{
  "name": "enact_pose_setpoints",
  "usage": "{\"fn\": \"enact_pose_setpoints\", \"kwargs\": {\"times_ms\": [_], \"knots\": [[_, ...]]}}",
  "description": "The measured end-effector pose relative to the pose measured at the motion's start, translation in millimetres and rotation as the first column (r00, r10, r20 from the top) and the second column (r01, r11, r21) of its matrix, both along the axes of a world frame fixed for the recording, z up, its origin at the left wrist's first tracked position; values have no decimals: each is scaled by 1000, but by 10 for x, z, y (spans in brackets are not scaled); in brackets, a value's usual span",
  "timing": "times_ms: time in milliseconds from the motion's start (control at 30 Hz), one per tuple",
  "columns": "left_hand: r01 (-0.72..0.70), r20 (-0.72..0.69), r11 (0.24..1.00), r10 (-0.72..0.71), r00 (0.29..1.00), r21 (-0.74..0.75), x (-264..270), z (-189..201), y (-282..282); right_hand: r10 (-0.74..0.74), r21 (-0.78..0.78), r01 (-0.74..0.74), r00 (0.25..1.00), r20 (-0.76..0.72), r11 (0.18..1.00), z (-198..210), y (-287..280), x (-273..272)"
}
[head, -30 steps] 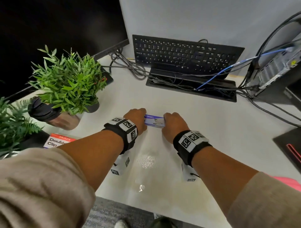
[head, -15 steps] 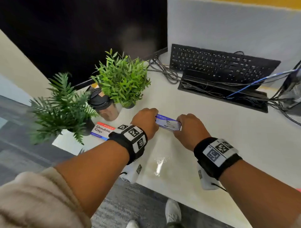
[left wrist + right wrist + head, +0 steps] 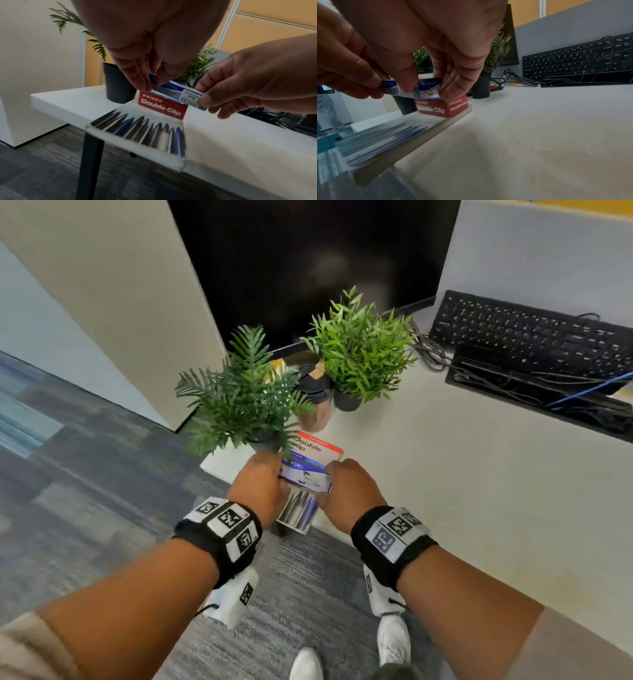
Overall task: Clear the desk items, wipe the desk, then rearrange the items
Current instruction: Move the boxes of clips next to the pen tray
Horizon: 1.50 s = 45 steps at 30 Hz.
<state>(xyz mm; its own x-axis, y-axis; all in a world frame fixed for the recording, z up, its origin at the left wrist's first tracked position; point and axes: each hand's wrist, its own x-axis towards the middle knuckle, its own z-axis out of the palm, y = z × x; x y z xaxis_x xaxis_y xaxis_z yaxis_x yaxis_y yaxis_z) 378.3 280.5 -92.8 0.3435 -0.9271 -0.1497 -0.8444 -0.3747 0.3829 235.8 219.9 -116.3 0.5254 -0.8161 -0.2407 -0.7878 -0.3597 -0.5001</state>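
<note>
Pen pack (image 3: pixel 301 494) got carried left from mid-worktop (image 3: pixel 462 491) to the corner, over the red clip box (image 3: pixel 161 106); left hand (image 3: pixel 258 487) and right hand (image 3: pixel 349 491) both pinching its card top.

The near-left corner of the desk (image 3: pixel 462 491) is crowded. The red clip box (image 3: pixel 317 447) lies at the corner, with a fern pot (image 3: pixel 239 402) just to its left at the desk's left edge, a lidded cup (image 3: pixel 315 402) just beyond it, and a second potted plant (image 3: pixel 359 354) just right of the cup. The left hand (image 3: pixel 258 486) and right hand (image 3: pixel 349 491) fill the near side of the box, pinching a pack of pens (image 3: pixel 303 491). To the right, bare desk runs wide, open from the near edge. Far right, a keyboard (image 3: pixel 527 340) and tangled cables (image 3: pixel 431 354) block the back; the monitor (image 3: pixel 308 261) walls off the far left.
</note>
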Motion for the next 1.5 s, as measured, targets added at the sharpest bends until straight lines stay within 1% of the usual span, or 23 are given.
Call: {"fn": "enact_pose_setpoints", "kwargs": {"times_ms": [200,333,633,700,833,933,1000,1067,1133,1267,1367,1500], "knots": [[23,-79,997,-17,997,70,206,-193,70,-42,34,42,999,-8,999,-161,116,230],[64,-80,994,-57,995,90,262,-249,42,-67,38,68,998,-15,997,-214,136,291],[58,-71,993,-50,996,107,245,-325,-21,-71,25,72,997,-39,997,-304,102,272],[58,-60,992,-51,997,116,209,-318,-26,-54,25,54,998,-27,998,-304,100,241],[40,22,993,-43,999,113,101,-222,10,-54,30,55,998,-13,998,-211,68,129],[109,34,990,-112,993,91,-140,-93,22,-95,21,94,995,38,995,-31,27,3],[186,24,981,-187,982,56,-364,12,-24,-152,34,149,982,112,988,105,21,-128],[253,11,967,-253,967,28,-575,114,-113,-229,59,221,954,194,973,225,32,-304],[323,-11,946,-323,946,15,-785,206,-214,-308,72,300,921,239,951,324,50,-545],[450,-17,892,-450,893,34,-1253,328,-382,-428,89,420,862,273,903,443,106,-1123],[527,-33,850,-526,850,20,-1652,396,-461,-505,106,497,816,280,861,493,161,-1615],[639,-53,769,-638,768,1,-2223,461,-567,-548,67,548,805,225,833,532,248,-2412]]}}
